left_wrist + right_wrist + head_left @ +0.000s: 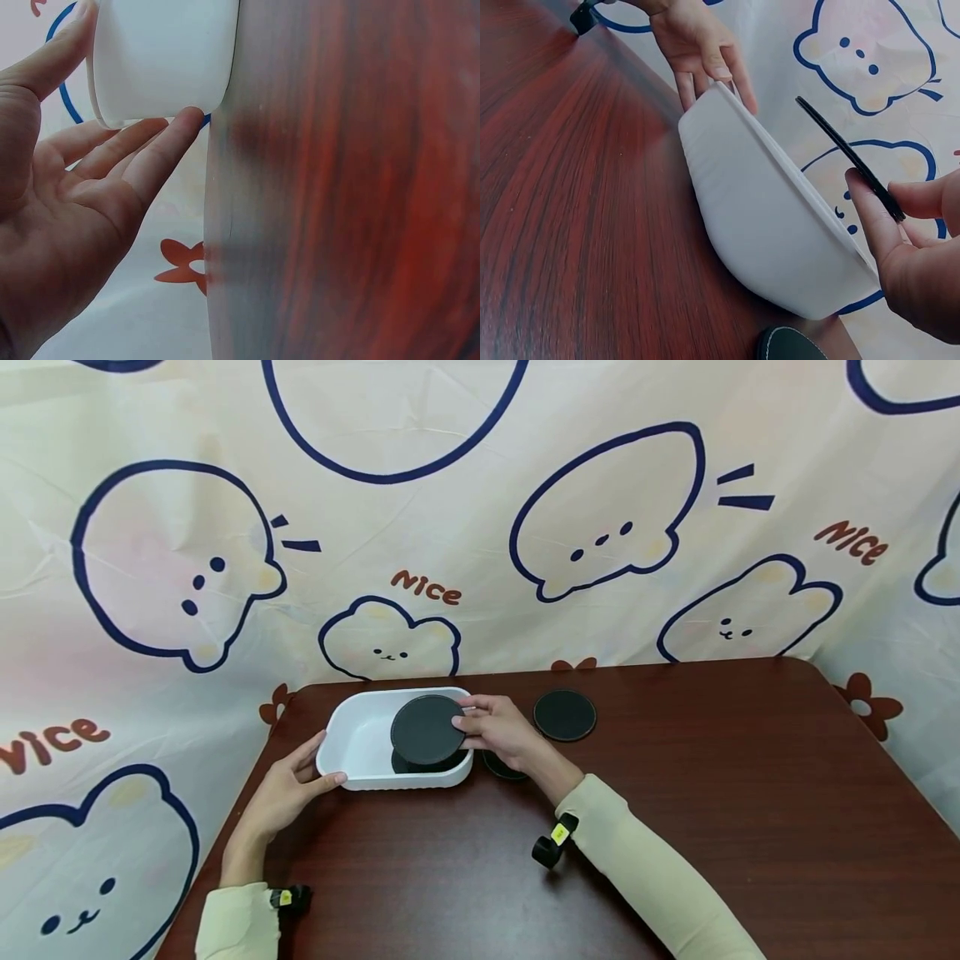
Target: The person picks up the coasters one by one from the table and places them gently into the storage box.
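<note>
My right grip (504, 727) pinches a black disc (424, 731) at its right edge, thumb on the upper face, fingers below. Disc is in the air over the right half of the tub (362, 743); right wrist view has it nearly edge-on, apart from the rim. Left grip (281, 793) holds the tub's left end: thumb on the near-left corner of the rim, fingers along the end wall. Left wrist view puts one fingertip against the wall's lower edge. Tub is white, oblong, rounded corners, open side up, at the far left of the worktop (712, 777), long side facing me. Dark patch (408, 767) in the tub under the disc: probably another disc, but could be shadow. Two further discs on the worktop, right of the tub: far disc (565, 715) lies flat just beyond my right grip; near disc (499, 767) is right beside the tub, partly covered. Worktop is dark red-brown with wood grain. Pale sleeves (660, 860) on both arms, small black camera (550, 850) with a yellow label at each wrist. Behind: pale cloth (480, 527), blue-outlined cartoon heads, brown flowers, "Nice" lettering.
</note>
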A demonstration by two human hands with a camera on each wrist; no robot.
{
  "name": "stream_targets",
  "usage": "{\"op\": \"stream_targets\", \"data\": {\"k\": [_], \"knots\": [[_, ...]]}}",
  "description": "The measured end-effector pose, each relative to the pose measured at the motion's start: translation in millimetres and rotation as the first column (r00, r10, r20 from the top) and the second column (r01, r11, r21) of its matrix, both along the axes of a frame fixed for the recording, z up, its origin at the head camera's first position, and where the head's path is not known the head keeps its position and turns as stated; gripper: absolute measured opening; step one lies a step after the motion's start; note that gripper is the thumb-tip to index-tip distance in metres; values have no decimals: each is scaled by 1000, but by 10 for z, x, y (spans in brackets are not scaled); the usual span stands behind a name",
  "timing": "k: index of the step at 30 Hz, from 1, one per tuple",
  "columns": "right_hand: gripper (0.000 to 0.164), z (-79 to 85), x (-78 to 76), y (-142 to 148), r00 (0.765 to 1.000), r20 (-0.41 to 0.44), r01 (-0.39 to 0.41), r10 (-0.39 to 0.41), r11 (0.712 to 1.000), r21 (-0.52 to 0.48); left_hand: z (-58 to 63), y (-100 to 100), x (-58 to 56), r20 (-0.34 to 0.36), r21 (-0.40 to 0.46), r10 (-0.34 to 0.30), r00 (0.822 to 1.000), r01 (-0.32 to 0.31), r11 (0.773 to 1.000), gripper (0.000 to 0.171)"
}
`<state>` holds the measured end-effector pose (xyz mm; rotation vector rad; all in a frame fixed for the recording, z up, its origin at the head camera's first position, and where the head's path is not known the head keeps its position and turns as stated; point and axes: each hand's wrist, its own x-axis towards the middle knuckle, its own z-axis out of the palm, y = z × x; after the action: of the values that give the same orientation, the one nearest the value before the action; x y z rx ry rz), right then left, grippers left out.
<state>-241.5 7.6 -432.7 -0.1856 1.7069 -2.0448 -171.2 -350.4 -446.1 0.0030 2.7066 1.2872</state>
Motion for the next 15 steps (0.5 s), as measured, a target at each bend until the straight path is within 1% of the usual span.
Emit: {"op": "stream_targets", "data": {"k": [15], "knots": [[47,24,-47,-173,1000,-11,-12,13,1000,23,1,-14,-11,-6,9,-10,1000,10,1000,99]]}}
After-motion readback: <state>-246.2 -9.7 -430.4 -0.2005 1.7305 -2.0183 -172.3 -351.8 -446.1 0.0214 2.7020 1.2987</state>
